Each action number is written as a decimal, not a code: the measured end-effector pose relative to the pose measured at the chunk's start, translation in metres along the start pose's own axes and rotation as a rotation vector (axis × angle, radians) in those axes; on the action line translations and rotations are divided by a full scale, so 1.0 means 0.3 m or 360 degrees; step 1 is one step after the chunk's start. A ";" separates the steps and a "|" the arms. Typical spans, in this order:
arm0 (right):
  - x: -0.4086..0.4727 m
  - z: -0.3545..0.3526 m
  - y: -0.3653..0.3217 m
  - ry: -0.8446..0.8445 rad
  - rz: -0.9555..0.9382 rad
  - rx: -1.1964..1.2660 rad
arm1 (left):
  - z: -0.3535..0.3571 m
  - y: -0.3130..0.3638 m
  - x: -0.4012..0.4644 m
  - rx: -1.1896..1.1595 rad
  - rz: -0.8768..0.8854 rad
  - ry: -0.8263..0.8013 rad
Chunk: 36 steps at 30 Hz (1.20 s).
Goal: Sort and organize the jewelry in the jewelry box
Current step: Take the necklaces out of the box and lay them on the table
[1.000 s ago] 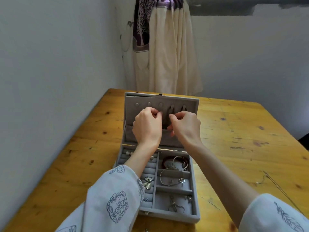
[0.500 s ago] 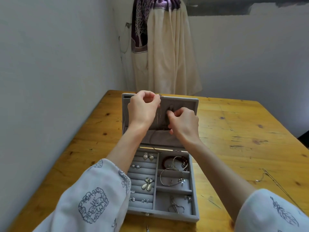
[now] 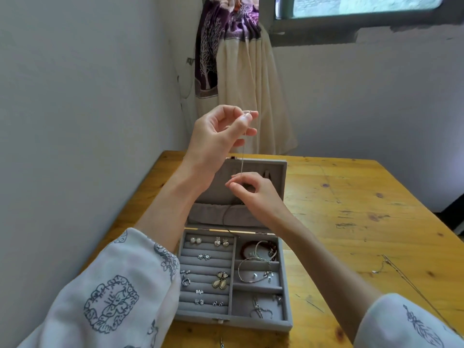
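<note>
Wooden table (image 3: 351, 222): fills the lower right, its far corner against the walls. Curtain (image 3: 241, 84), cream and purple: hangs at 12 o'clock from the table, in the room corner.

Jewelry box (image 3: 285, 305), grey velvet: stands open near the table's left edge, lid (image 3: 276, 172) upright at its 12 o'clock side. The left half holds ridged rolls carrying pairs of earrings (image 3: 220, 283); the right half has three compartments, the farthest with a dark red bracelet (image 3: 247, 247), the middle with a silver bangle (image 3: 247, 277), the nearest with small silver pieces.

Left hand (image 3: 221, 136): raised above the lid, thumb and forefinger pinching the upper end of a thin necklace chain (image 3: 242, 159). Right hand (image 3: 253, 192): at 5 o'clock from the left hand, in front of the lid, fingertips pinching the same chain lower down. The chain runs taut between them, then trails toward the lid pocket.

A second chain (image 3: 391, 264) lies on the table at 3 o'clock from the box.
</note>
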State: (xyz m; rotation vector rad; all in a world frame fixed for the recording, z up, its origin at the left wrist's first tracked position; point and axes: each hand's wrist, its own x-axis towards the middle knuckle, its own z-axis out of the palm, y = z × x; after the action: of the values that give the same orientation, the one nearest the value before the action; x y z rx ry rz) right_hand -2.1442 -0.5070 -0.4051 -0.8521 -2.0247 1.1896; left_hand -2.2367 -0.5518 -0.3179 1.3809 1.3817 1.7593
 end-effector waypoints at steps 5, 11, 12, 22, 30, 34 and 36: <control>-0.101 -0.083 -0.007 -0.0254 0.0204 0.0671 | 0.018 0.053 -0.008 -0.0127 -0.0015 0.0098; -0.277 -0.239 0.055 -0.0289 0.0405 0.1264 | 0.094 0.010 -0.051 -0.0434 -0.0320 0.0228; -0.303 -0.266 0.066 -0.0296 0.0435 0.1365 | 0.116 0.001 -0.060 -0.0456 -0.0378 0.0232; -0.579 -0.483 0.229 -0.0139 0.0716 0.1591 | 0.405 -0.114 -0.133 -0.0583 -0.0922 0.0040; -0.718 -0.515 0.343 0.0109 0.1031 0.1193 | 0.568 -0.306 -0.231 -0.0398 -0.1323 -0.0113; -0.733 -0.516 0.361 0.0225 0.1158 0.0762 | 0.581 -0.378 -0.247 -0.0358 -0.1437 -0.0076; -0.730 -0.520 0.373 0.0308 0.1183 0.0490 | 0.590 -0.407 -0.247 -0.0280 -0.1449 -0.0078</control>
State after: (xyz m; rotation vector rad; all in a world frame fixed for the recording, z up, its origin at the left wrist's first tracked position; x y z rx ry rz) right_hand -1.8697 -0.5594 -0.4870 -1.5516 -1.3356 1.6698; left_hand -2.0714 -0.5004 -0.4653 0.5288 1.4499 1.1724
